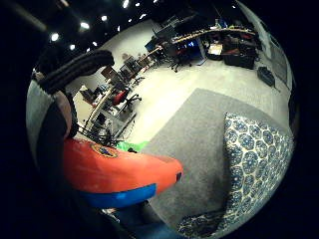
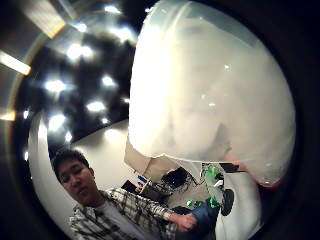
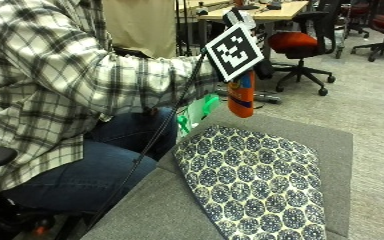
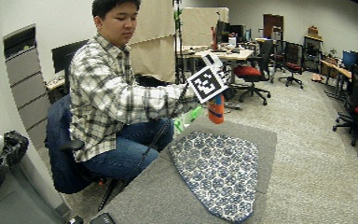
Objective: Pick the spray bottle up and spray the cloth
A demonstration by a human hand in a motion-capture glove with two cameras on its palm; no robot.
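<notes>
person: sitting on a dark office chair (image 4: 60, 154) at the left edge of the table, plaid shirt sleeve (image 3: 132, 80) stretched out to the right over the table's near corner

table: low grey fabric-covered table (image 3: 325, 137), runs from the person's knees out to the right

cloth: blue and white patterned cloth (image 3: 255, 182) with a round tile-like print, lying flat on the grey top, taking up most of the middle. Shows up again in the little finger side palm view (image 1: 254, 159), down below the hand

spray bottle: orange plastic spray bottle (image 3: 241, 97) with a blue band, lifted clear of the table and held upright, hanging in the air above the far edge of the cloth, not touching cloth or table. In the little finger side palm view the orange body with its blue stripe (image 1: 117, 174) sits right against the palm; in the thumb side palm view a pale, cloudy rounded part (image 2: 210, 85) fills most of what you can see, so it's really close in

right hand: black-gloved right hand (image 3: 235, 30) is up at the top of the bottle and has it off the table, so it's gripping the thing, but the fingers themselves are mostly hidden in the outside views so can't say how they sit on the neck or trigger

other hand: can't tell, no clear look at it in the outside views

green stuff: some bright green bits (image 3: 202, 110) just past the table's far-left edge, near the person's knee, can't make out what it is
</notes>
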